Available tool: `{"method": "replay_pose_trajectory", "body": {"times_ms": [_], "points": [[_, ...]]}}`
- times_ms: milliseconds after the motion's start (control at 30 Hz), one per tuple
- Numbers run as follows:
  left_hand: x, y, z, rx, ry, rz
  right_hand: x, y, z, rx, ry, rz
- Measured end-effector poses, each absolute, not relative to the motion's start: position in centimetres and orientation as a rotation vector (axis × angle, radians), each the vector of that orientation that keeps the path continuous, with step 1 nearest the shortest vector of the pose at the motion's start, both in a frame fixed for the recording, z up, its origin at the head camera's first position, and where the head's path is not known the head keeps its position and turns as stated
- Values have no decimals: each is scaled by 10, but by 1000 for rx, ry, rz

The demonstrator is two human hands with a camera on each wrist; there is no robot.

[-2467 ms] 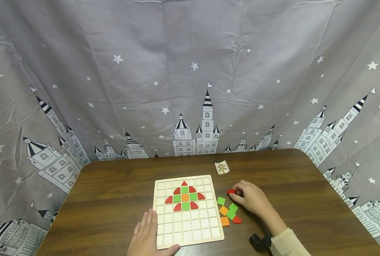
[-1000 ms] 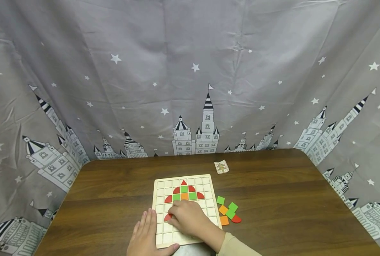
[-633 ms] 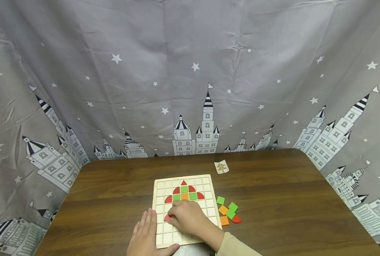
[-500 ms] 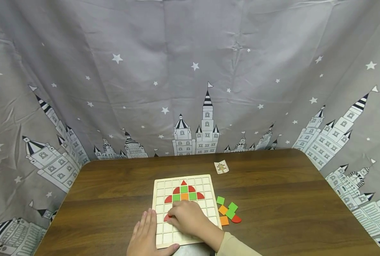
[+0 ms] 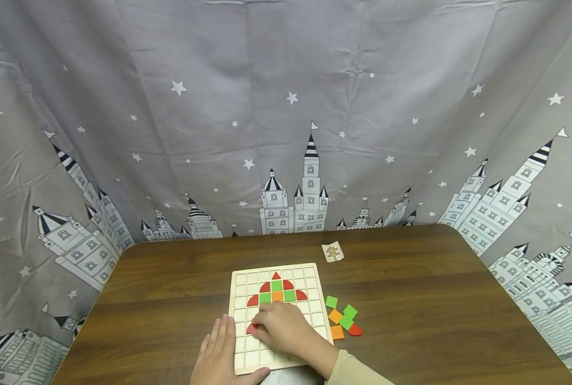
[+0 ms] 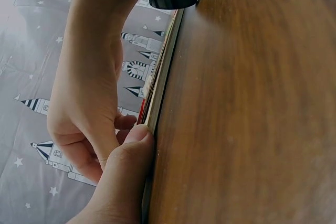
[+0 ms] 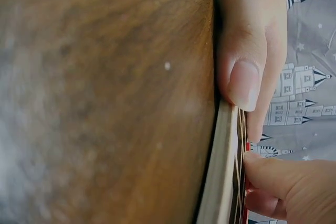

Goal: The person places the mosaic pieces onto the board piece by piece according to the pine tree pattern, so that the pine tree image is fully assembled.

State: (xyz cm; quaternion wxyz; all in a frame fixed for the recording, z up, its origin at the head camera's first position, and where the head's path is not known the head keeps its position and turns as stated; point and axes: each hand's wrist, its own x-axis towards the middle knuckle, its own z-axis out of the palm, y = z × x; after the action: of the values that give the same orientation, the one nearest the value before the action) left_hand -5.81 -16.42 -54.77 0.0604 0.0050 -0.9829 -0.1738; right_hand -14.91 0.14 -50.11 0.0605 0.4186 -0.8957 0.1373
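Note:
A pale wooden grid board [image 5: 310, 272] lies on the table, with red, green and orange tiles in several cells. My left hand [image 5: 218, 350] rests along the board's left side, fingers straight, thumb at the near edge; the left wrist view shows that thumb [image 6: 134, 153] touching the rim. Over the board, my right hand [image 5: 286, 329] pinches a red rounded tile [image 5: 251, 328] down at a cell left of centre. Part of the tile is under the fingertips. The right hand hides cells and tiles in the middle. In the right wrist view, red shows by the right fingers [image 7: 273, 174].
Loose green [image 5: 331, 302], orange [image 5: 337, 332] and red [image 5: 355, 330] tiles lie just right of the board. A small pattern card [image 5: 333, 252] lies farther back. Behind the brown table [image 5: 435, 299] hangs a grey curtain [image 5: 208, 107] with castles and stars.
The right hand took a red tile from right of the board and carried it left onto the grid. Over the last second it has stayed there. The left hand has not moved.

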Motion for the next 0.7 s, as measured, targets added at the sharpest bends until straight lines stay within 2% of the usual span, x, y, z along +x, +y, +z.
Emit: {"method": "replay_pose_trajectory", "body": {"times_ms": [700], "points": [[-56,-164,-544,22,-2974,-539,-151,1,-501,1258,-2687,436]]}}
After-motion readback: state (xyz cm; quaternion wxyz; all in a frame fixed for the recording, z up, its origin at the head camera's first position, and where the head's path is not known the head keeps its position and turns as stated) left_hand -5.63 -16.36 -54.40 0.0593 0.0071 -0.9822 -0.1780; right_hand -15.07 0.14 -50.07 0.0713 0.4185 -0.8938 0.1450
